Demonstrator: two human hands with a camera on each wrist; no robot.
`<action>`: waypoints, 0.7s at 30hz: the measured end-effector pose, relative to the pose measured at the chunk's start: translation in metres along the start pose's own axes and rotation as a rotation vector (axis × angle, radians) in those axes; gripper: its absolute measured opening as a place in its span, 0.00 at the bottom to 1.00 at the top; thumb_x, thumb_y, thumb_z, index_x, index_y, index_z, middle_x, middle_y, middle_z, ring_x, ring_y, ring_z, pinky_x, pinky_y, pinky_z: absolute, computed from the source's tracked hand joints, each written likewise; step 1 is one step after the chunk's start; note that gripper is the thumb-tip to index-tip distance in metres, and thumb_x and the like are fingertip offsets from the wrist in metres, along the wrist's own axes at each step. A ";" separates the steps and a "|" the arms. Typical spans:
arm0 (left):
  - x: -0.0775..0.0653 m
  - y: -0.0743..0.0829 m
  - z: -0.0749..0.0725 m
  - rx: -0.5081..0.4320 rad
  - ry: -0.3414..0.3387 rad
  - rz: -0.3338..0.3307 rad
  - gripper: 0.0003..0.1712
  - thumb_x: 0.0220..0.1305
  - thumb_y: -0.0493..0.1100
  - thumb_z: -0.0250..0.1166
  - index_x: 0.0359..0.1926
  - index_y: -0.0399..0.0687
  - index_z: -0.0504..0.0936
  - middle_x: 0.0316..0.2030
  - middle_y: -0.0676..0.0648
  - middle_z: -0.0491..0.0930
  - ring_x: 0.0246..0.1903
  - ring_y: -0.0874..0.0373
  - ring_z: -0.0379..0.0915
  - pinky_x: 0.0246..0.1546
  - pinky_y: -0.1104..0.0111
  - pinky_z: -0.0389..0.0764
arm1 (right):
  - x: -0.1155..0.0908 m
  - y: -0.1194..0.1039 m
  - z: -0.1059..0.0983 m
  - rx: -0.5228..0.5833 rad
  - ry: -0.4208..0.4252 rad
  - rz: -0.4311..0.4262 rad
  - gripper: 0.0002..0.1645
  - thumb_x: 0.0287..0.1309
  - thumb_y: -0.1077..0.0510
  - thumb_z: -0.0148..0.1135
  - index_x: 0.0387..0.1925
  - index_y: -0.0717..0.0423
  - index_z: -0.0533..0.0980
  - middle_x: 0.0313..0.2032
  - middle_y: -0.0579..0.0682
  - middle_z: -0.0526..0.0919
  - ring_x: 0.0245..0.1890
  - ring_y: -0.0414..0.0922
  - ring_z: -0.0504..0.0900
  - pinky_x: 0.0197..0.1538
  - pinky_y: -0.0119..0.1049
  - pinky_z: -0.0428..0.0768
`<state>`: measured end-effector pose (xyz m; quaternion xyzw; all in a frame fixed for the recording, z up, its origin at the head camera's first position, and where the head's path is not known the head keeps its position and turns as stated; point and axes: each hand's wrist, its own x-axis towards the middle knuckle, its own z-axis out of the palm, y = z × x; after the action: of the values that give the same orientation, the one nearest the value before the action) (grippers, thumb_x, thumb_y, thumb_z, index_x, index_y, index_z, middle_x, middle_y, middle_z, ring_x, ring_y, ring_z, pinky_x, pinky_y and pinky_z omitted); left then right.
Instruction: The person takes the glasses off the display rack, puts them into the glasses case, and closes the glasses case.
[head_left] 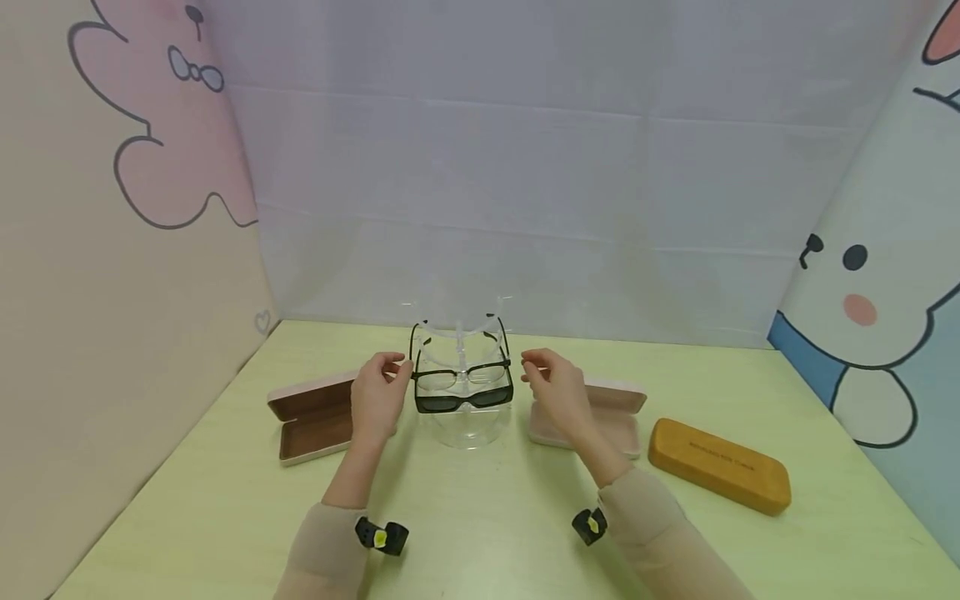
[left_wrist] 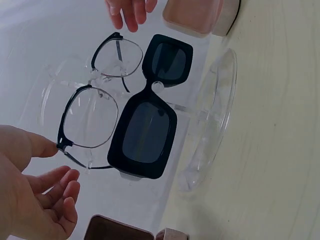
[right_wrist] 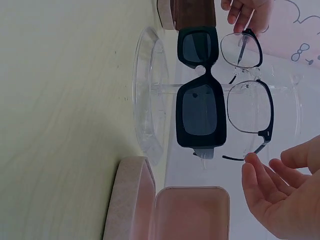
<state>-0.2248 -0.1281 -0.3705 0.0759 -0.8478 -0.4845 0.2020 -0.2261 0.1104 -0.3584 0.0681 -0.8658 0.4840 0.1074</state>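
A clear display stand (head_left: 468, 437) bears two pairs, one above the other. On its upper level sit black half-rim eyeglasses (head_left: 468, 372), their temples pointing backward. Below them rest black sunglasses (head_left: 465, 402) with dark lenses. My left hand (head_left: 378, 396) is at the eyeglasses' left side; in the left wrist view its thumb tip (left_wrist: 50, 148) appears to touch the frame's hinge corner, while the other fingers curl loosely around nothing. Beside the opposite hinge, my right hand (head_left: 558, 392) stands slightly apart from the frame with relaxed, bent fingers (right_wrist: 260, 182) and holds nothing.
An open case with a brown lining (head_left: 315, 429) lies behind the left hand. Partly covered by the right forearm is an open pink case (head_left: 618, 421). Farther right lies a closed mustard-yellow case (head_left: 720, 467). A pale curtain (head_left: 465, 183) hangs behind the table.
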 end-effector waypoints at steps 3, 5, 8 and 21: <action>0.002 -0.004 0.000 -0.011 -0.037 -0.054 0.17 0.61 0.49 0.57 0.47 0.45 0.78 0.37 0.44 0.79 0.36 0.53 0.71 0.35 0.66 0.70 | 0.005 -0.001 0.005 0.038 0.003 0.024 0.15 0.62 0.59 0.52 0.48 0.59 0.75 0.43 0.56 0.81 0.37 0.47 0.83 0.37 0.35 0.80; 0.003 -0.005 0.000 -0.029 -0.065 -0.081 0.18 0.62 0.50 0.56 0.48 0.46 0.77 0.38 0.44 0.79 0.37 0.53 0.72 0.32 0.66 0.70 | 0.009 -0.001 0.009 0.062 0.003 0.042 0.16 0.62 0.58 0.53 0.49 0.59 0.74 0.43 0.57 0.81 0.38 0.48 0.82 0.38 0.35 0.80; 0.003 -0.005 0.000 -0.062 -0.104 -0.113 0.19 0.63 0.51 0.55 0.50 0.45 0.76 0.39 0.43 0.78 0.37 0.49 0.75 0.28 0.69 0.71 | 0.014 -0.002 0.013 0.119 -0.009 0.079 0.17 0.62 0.57 0.53 0.51 0.61 0.73 0.42 0.58 0.81 0.39 0.50 0.82 0.39 0.36 0.80; 0.002 -0.004 0.002 -0.148 -0.106 -0.112 0.15 0.62 0.45 0.57 0.49 0.46 0.76 0.31 0.43 0.80 0.34 0.48 0.78 0.25 0.71 0.70 | 0.022 -0.004 0.019 0.232 -0.018 0.166 0.16 0.60 0.60 0.55 0.49 0.60 0.74 0.36 0.57 0.84 0.34 0.46 0.84 0.41 0.37 0.80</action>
<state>-0.2279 -0.1292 -0.3745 0.0822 -0.8137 -0.5595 0.1345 -0.2492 0.0915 -0.3590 0.0128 -0.8076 0.5874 0.0506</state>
